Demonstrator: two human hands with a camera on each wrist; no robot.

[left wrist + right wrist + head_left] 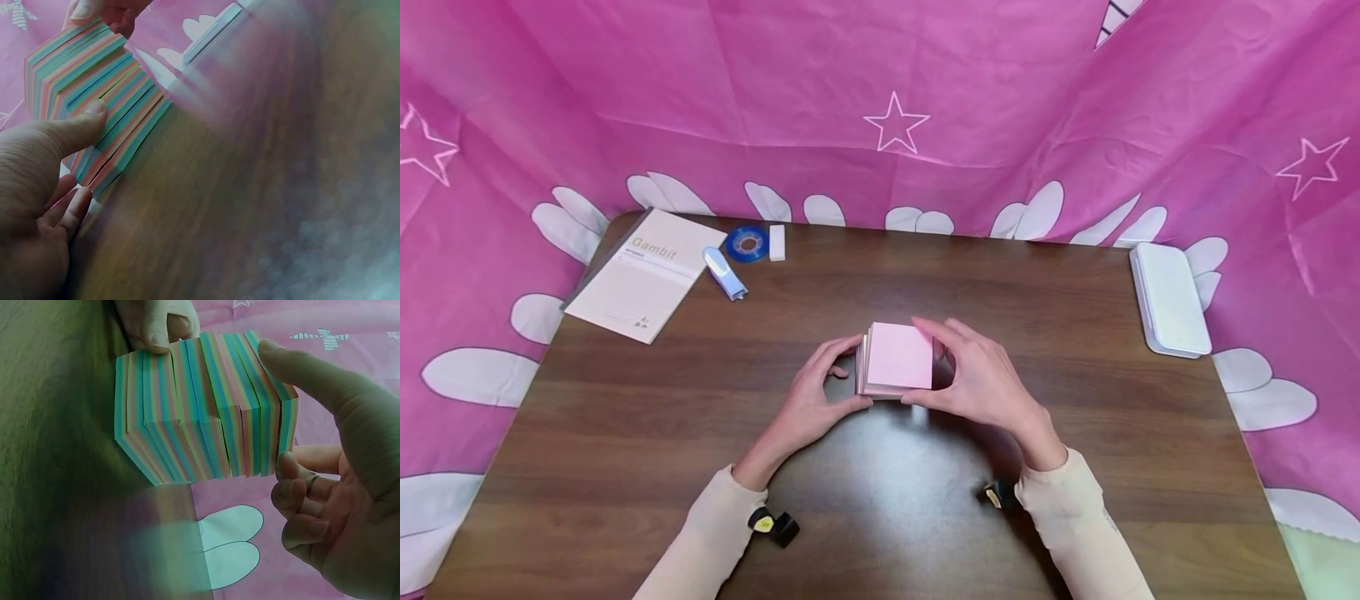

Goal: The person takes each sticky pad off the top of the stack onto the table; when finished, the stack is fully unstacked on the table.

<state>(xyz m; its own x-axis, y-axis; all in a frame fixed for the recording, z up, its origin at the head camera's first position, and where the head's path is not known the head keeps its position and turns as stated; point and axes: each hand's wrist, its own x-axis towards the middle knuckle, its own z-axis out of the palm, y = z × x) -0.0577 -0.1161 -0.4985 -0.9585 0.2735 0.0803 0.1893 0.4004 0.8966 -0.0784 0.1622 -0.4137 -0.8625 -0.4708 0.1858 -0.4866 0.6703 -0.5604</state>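
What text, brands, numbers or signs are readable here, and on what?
"Gambit": cover of the notebook.
Line under it: too small to read.
Print in the cover's lower corner: too small to read reliably.
Yellow mark on the black device at the left cuff: too small to read.
Multicolored paper stack: no text visible.

And there's your left hand (808,393) pinching, thumb (853,404) on the near side, fingers (837,348) curved beyond it, while just across from it your right hand (985,382) matches that pinch, both forearms (707,533) slanting inward behind the hands
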